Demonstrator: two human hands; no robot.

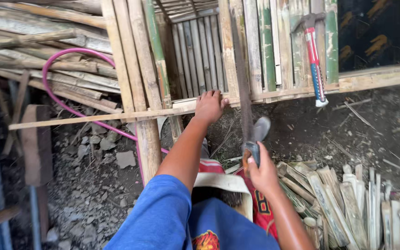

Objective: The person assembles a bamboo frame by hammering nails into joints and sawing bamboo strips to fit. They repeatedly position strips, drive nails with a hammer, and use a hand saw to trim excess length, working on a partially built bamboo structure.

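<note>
While our left hand (pixel 209 106) presses flat, fingers spread, on the thin, springy pale bamboo slat (pixel 103 116) across the frame, our right hand (pixel 262 173) wraps its grip fully around the handle of the long, stiff dark saw blade (pixel 241 78), best held there.

1. Outdoor bamboo workshop: dirt and rubble ground (pixel 93 185), no floor.
2. Bamboo slat frame (pixel 200 55) stood just above the left hand (pixel 209 106); raw poles (pixel 47 51) were stacked far left of it.
3. Cut slat offcuts (pixel 348 203) lay right of the right hand (pixel 262 173); a hammer (pixel 315 60) hung up-right.
</note>
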